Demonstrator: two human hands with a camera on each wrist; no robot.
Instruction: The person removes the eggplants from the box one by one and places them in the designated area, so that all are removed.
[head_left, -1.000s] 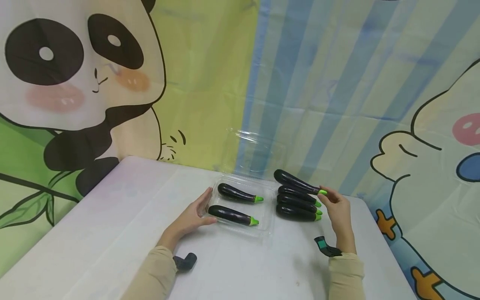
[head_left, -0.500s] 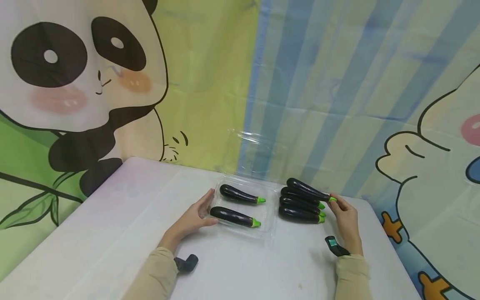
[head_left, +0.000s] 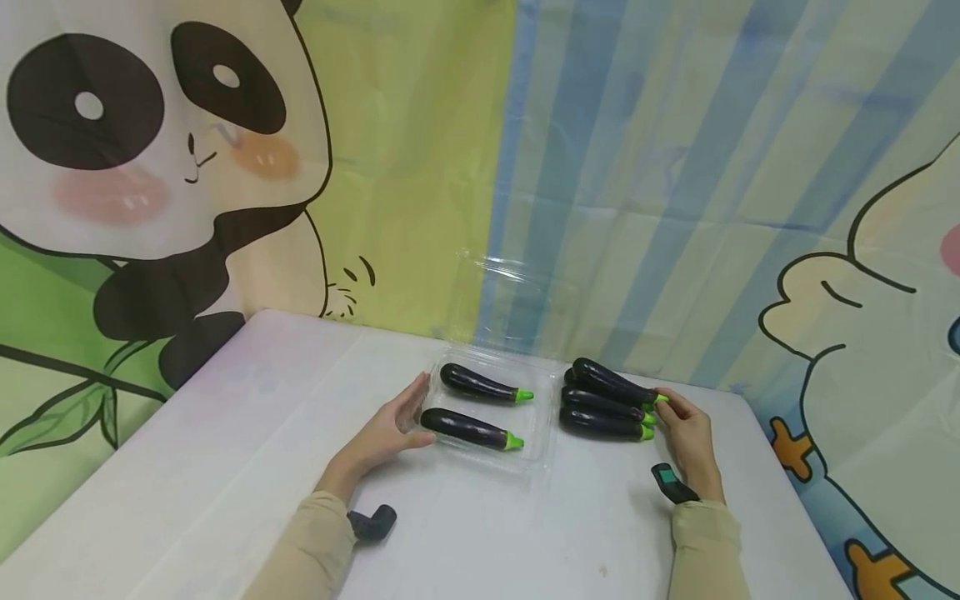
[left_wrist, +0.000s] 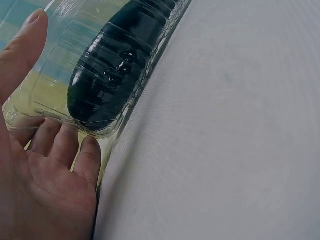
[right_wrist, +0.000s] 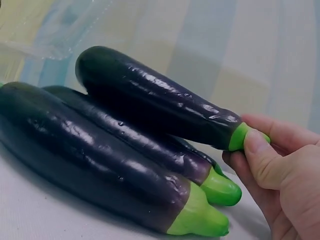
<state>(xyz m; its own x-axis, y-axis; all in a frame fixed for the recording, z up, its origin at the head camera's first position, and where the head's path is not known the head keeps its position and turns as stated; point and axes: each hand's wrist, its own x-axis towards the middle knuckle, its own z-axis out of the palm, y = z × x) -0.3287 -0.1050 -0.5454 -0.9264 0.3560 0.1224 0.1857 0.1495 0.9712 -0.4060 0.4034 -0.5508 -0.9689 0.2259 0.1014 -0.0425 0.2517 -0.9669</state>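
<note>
In the head view, the left hand (head_left: 386, 429) holds the left end of a clear plastic container (head_left: 536, 454), its thumb by the near corner and its fingers along the left wall. Two dark eggplants lie inside, a rear one (head_left: 480, 383) and a front one (head_left: 465, 427), green ends to the right. Through the plastic, the left wrist view shows one eggplant (left_wrist: 107, 75). Right of the container, the right hand (head_left: 686, 437) pinches the green stem of an eggplant (right_wrist: 155, 100). It lies slanted over a pile of several others (right_wrist: 95, 155), partly hiding one.
The container's raised clear lid (head_left: 517, 308) stands against the printed backdrop (head_left: 420, 167). A white table (head_left: 480, 542) spreads beneath everything. Each wrist wears a dark camera mount, the left one (head_left: 373, 523) and the right one (head_left: 672, 483).
The right hand has moved the pinched eggplant rightward, then slightly lower, so it covers more of the eggplant beneath. The left hand stays at the container. The head view has shifted slightly.
</note>
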